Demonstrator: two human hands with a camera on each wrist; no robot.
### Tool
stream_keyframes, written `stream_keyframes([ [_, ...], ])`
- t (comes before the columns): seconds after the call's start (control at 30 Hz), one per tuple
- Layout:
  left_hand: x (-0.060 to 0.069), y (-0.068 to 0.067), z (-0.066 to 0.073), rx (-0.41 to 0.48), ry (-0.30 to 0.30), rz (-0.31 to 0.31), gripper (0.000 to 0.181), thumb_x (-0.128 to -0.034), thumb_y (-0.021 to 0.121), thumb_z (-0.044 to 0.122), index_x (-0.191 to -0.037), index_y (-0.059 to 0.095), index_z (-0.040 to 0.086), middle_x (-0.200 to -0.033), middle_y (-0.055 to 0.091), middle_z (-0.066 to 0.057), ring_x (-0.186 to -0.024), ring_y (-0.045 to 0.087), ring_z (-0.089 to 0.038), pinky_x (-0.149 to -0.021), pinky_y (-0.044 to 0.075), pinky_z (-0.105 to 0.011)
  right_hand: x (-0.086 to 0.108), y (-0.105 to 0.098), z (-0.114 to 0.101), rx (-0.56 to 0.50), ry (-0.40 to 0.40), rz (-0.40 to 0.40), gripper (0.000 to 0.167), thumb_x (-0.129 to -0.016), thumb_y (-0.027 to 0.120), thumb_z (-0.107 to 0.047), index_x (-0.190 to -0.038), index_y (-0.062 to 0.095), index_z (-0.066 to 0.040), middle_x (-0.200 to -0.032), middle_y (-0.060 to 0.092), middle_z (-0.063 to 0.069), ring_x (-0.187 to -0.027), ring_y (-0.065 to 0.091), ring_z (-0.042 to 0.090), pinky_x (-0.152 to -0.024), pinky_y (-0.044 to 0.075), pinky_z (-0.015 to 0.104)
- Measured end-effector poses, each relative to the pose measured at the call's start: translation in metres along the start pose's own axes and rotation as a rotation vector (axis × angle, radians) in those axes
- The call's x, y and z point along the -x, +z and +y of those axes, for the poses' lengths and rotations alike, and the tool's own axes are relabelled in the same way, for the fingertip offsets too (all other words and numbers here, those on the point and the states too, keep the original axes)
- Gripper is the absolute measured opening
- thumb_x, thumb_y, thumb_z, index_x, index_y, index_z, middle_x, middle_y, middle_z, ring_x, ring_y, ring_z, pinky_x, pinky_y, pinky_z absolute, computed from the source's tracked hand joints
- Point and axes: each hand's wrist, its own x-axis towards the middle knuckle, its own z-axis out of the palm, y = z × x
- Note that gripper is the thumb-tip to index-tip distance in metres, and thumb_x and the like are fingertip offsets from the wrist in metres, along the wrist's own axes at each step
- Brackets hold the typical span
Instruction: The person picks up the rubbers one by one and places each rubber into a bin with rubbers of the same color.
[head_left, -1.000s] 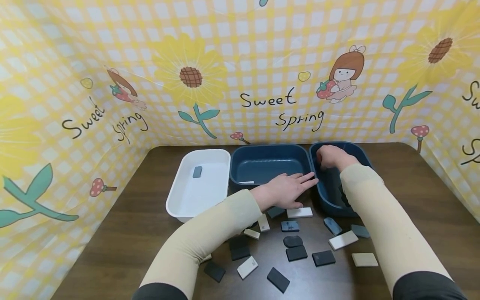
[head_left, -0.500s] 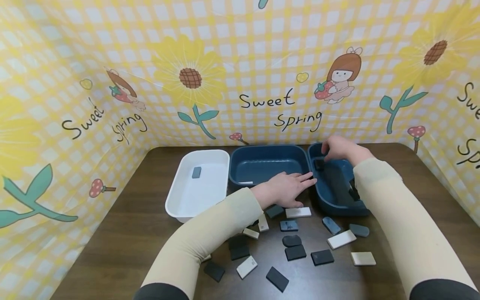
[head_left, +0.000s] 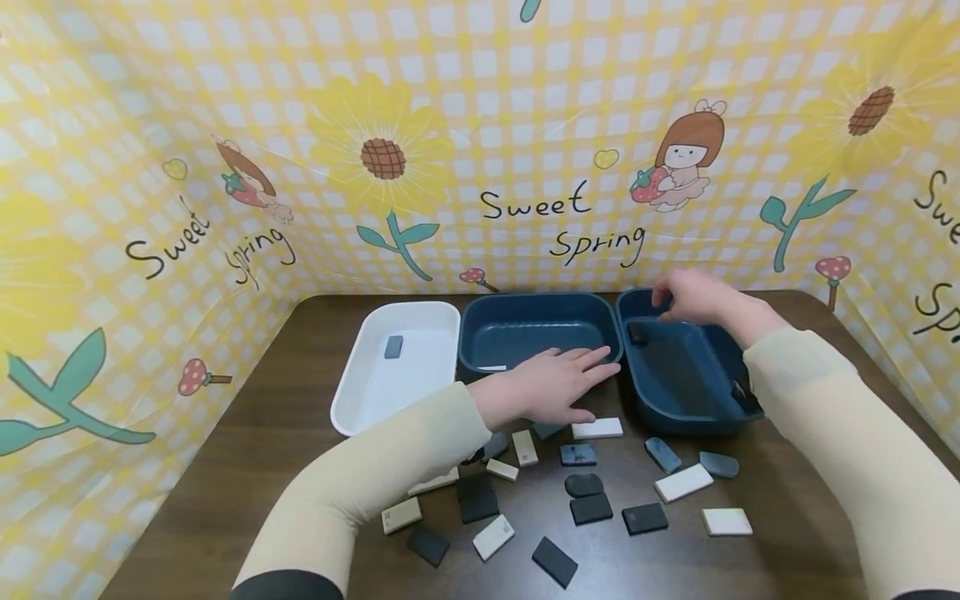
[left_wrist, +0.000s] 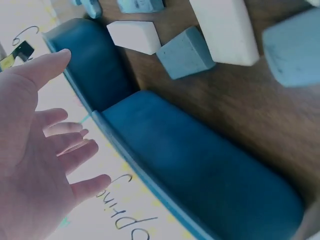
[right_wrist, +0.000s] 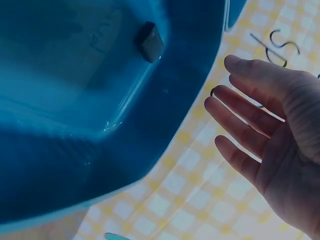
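Hovering over the far end of the right blue bin [head_left: 686,423], the right hand [head_left: 703,297] holds nothing, fingers loosely extended; a dark block [right_wrist: 149,42] lies in that bin near its left wall. Left hand [head_left: 558,387], empty, fingers spread, is near the middle blue bin [head_left: 528,335].

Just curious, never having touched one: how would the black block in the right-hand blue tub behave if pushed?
The black block looks stiff, given its crisp edges. Its flat faces suggest sliding, not rolling; the shiny blue tub may help.
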Motion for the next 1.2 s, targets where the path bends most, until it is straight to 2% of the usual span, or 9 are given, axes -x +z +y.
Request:
stream_keyframes([
  [0.23, 0.038, -0.010, -0.009, 0.028, 0.005, 0.054, 0.073, -0.0958, 0.056, 0.048, -0.155, 0.023, 0.021, -0.160, 0.017, -0.005, -0.142, 0.026, -0.019, -0.109, 0.031, -0.043, 0.016, 0.009, -0.023, 0.161, -0.075, -0.004, 0.019, -0.084, 0.076, -0.017, -0.096, 0.068, -0.005, -0.089, 0.067, 0.008, -0.072, 0.057, 0.020, -0.069, 0.050, 0.043],
  [0.37, 0.058, -0.008, -0.018, 0.007, -0.013, 0.087, 0.070, -0.0960, 0.056, 0.047, -0.154, 0.028, 0.017, -0.159, 0.022, -0.008, -0.140, 0.030, -0.021, -0.108, 0.033, -0.042, 0.029, 0.017, -0.042, 0.210, -0.137, 0.031, 0.017, -0.085, 0.076, -0.019, -0.095, 0.069, -0.006, -0.089, 0.066, 0.006, -0.070, 0.057, 0.016, -0.068, 0.052, 0.040],
  [0.47, 0.071, -0.004, -0.024, -0.020, -0.035, 0.119, 0.065, -0.0960, 0.056, 0.046, -0.149, 0.037, 0.014, -0.155, 0.032, -0.010, -0.137, 0.037, -0.023, -0.105, 0.036, -0.042, 0.039, 0.024, -0.054, 0.214, -0.186, 0.066, 0.017, -0.085, 0.076, -0.020, -0.094, 0.069, -0.008, -0.086, 0.063, 0.003, -0.067, 0.056, 0.012, -0.062, 0.051, 0.035],
  [0.63, 0.087, 0.004, -0.032, -0.030, -0.075, 0.170, 0.052, -0.0958, 0.057, 0.044, -0.136, 0.052, 0.012, -0.130, 0.056, -0.006, -0.114, 0.055, -0.019, -0.090, 0.048, -0.035, 0.056, 0.036, -0.068, 0.224, -0.273, 0.137, 0.021, -0.083, 0.078, -0.021, -0.096, 0.069, -0.008, -0.085, 0.061, 0.001, -0.063, 0.055, 0.008, -0.056, 0.049, 0.029],
  [0.73, 0.094, 0.008, -0.033, -0.013, -0.091, 0.180, 0.042, -0.0950, 0.060, 0.041, -0.125, 0.058, 0.012, -0.110, 0.061, -0.002, -0.095, 0.059, -0.015, -0.076, 0.051, -0.031, 0.066, 0.044, -0.075, 0.234, -0.315, 0.178, 0.025, -0.081, 0.080, -0.021, -0.099, 0.069, -0.007, -0.089, 0.063, 0.004, -0.065, 0.057, 0.009, -0.057, 0.051, 0.028],
  [0.83, 0.099, 0.014, -0.032, -0.008, -0.084, 0.174, 0.035, -0.0935, 0.063, 0.038, -0.116, 0.059, 0.012, -0.097, 0.060, 0.000, -0.083, 0.057, -0.013, -0.066, 0.049, -0.029, 0.078, 0.051, -0.078, 0.251, -0.351, 0.211, 0.030, -0.079, 0.082, -0.021, -0.101, 0.069, -0.004, -0.095, 0.065, 0.008, -0.071, 0.062, 0.015, -0.062, 0.054, 0.031],
  [0.9, 0.101, 0.017, -0.030, 0.000, -0.064, 0.152, 0.031, -0.0918, 0.067, 0.034, -0.113, 0.059, 0.012, -0.094, 0.059, 0.001, -0.080, 0.057, -0.012, -0.065, 0.049, -0.028, 0.086, 0.055, -0.079, 0.253, -0.362, 0.216, 0.032, -0.077, 0.083, -0.021, -0.102, 0.070, -0.004, -0.099, 0.066, 0.010, -0.075, 0.064, 0.019, -0.065, 0.055, 0.034],
  [1.03, 0.102, 0.020, -0.027, 0.016, -0.021, 0.068, 0.033, -0.0885, 0.072, 0.025, -0.117, 0.060, 0.013, -0.099, 0.062, 0.000, -0.085, 0.059, -0.012, -0.069, 0.050, -0.026, 0.104, 0.062, -0.080, 0.243, -0.356, 0.193, 0.036, -0.076, 0.084, -0.022, -0.104, 0.071, -0.003, -0.105, 0.067, 0.012, -0.084, 0.066, 0.024, -0.071, 0.056, 0.038],
  [1.2, 0.103, 0.025, -0.022, 0.018, -0.001, -0.021, 0.041, -0.0860, 0.073, 0.015, -0.125, 0.060, 0.015, -0.107, 0.063, 0.000, -0.093, 0.060, -0.013, -0.073, 0.050, -0.026, 0.116, 0.069, -0.080, 0.251, -0.355, 0.168, 0.041, -0.075, 0.084, -0.022, -0.108, 0.071, -0.002, -0.114, 0.065, 0.013, -0.092, 0.066, 0.027, -0.075, 0.055, 0.041],
])
